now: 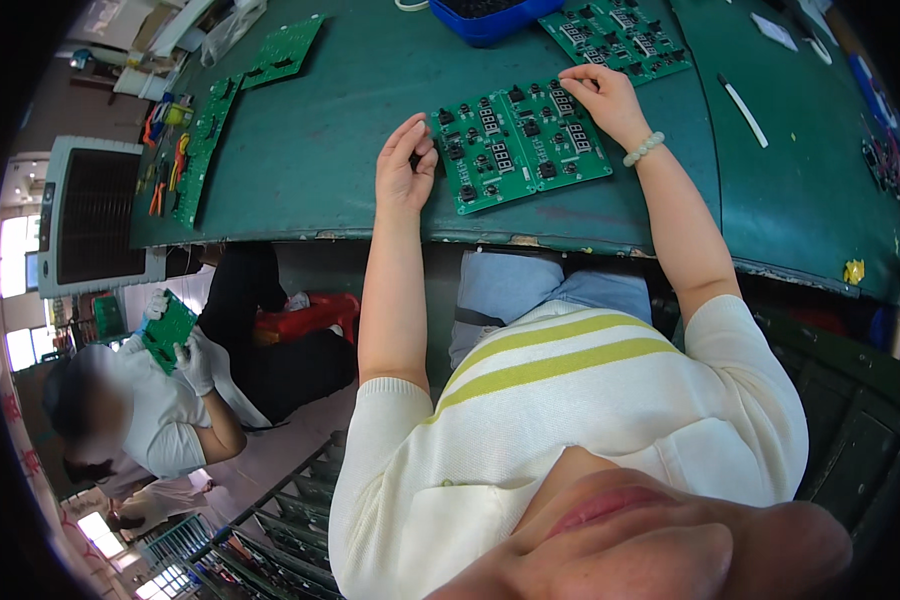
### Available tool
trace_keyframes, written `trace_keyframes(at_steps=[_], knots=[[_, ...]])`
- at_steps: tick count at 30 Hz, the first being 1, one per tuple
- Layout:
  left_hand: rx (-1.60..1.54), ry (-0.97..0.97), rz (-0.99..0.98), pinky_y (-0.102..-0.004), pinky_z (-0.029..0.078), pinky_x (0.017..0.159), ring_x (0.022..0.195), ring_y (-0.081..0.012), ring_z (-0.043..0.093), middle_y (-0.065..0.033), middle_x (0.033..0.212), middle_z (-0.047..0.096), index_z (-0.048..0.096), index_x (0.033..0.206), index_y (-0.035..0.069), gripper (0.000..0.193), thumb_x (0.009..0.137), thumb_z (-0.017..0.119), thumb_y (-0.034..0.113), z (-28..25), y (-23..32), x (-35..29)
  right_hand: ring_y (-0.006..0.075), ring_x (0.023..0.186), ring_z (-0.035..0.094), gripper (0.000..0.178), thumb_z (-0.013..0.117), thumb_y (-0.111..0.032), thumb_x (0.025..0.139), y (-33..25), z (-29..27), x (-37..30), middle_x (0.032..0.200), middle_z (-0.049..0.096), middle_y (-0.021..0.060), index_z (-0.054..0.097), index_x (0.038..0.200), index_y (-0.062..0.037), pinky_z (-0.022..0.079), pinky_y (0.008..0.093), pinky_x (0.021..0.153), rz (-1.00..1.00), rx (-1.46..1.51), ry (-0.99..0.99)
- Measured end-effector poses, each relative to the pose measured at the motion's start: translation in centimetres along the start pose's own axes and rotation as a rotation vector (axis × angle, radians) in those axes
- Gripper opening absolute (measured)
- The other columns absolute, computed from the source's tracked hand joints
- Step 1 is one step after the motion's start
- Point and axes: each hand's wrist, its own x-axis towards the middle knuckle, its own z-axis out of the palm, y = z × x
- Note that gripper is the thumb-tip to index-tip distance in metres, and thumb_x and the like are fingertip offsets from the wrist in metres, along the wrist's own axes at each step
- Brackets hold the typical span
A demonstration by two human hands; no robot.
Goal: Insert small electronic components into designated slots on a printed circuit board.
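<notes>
A green circuit board (518,172) with black buttons and white-edged digit displays lies on the green table, close to its front edge. My left hand (407,168) is at the board's left edge, its fingers curled and the fingertips against the upper left side. With thumb and fingers, my right hand (608,102) pinches the board's upper right corner. The board looks nearly flat; whether its far edge is raised, I cannot tell. Just beyond the right hand lies another populated circuit board (660,62).
A blue bin (480,28) of small dark parts stands at the back. More green boards (288,48) and coloured-handled tools (178,165) lie at the left. A white marker (743,110) lies to the right. Lower left, a gloved co-worker (185,400) holds a green board (170,332).
</notes>
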Motion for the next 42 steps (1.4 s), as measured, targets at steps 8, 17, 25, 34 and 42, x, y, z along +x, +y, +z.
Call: trace_keyframes(at_steps=[8,17,25,34,42], knots=[[0.435,0.059,-0.061,-0.0164,0.033,0.044,0.059,-0.0054,0.046,-0.0072,0.084,0.062,0.06,0.096,-0.005,0.018,0.082,0.061,0.006,2.9,0.9,0.1,0.0174,0.057,0.052,0.016,0.063,-0.02,0.078,-1.6,0.6,0.7,0.062,0.055,0.005,0.066,0.087,-0.0064,0.042,0.0315,0.055,-0.018,-0.22,-0.063],[0.81,0.15,0.044,-0.0186,0.033,0.044,0.051,-0.005,0.043,-0.0014,0.07,0.059,0.064,0.085,-0.003,0.016,0.079,0.066,0.011,3.5,1.0,0.8,0.0246,0.076,0.06,0.016,0.06,-0.022,0.077,-2.6,1.6,0.5,0.082,0.063,0.0077,0.066,0.082,-0.0081,0.048,0.037,0.067,-0.1,-0.445,-0.097],[1.435,0.07,0.361,-0.0265,0.04,0.049,0.049,-0.01,0.047,-0.0047,0.054,0.054,0.068,0.082,0.002,0.014,0.074,0.066,0.014,4.1,0.0,2.1,0.0254,0.08,0.06,0.014,0.06,-0.021,0.076,-2.1,2.1,0.8,0.084,0.064,0.008,0.067,0.081,-0.0098,0.049,0.0377,0.07,-0.09,-0.52,-0.14],[1.728,-0.045,0.386,-0.0352,0.048,0.063,0.066,-0.0267,0.061,-0.0131,0.071,0.063,0.068,0.082,0.004,0.014,0.074,0.065,0.016,4.1,-0.2,2.8,0.0275,0.069,0.061,0.016,0.062,-0.022,0.076,-2.3,2.6,0.9,0.075,0.065,0.0095,0.07,0.078,-0.0092,0.05,0.0379,0.066,-0.046,-0.541,-0.132],[1.882,-0.147,0.514,-0.0335,0.047,0.06,0.062,-0.0247,0.058,-0.0131,0.07,0.061,0.068,0.082,0.003,0.016,0.073,0.067,0.017,4.1,-0.1,3.3,0.0074,0.053,0.038,0.027,0.045,-0.02,0.087,-0.6,0.5,1.1,0.068,0.046,0.0007,0.06,0.097,-0.0008,0.029,0.0231,0.04,0.496,0.792,0.039]])
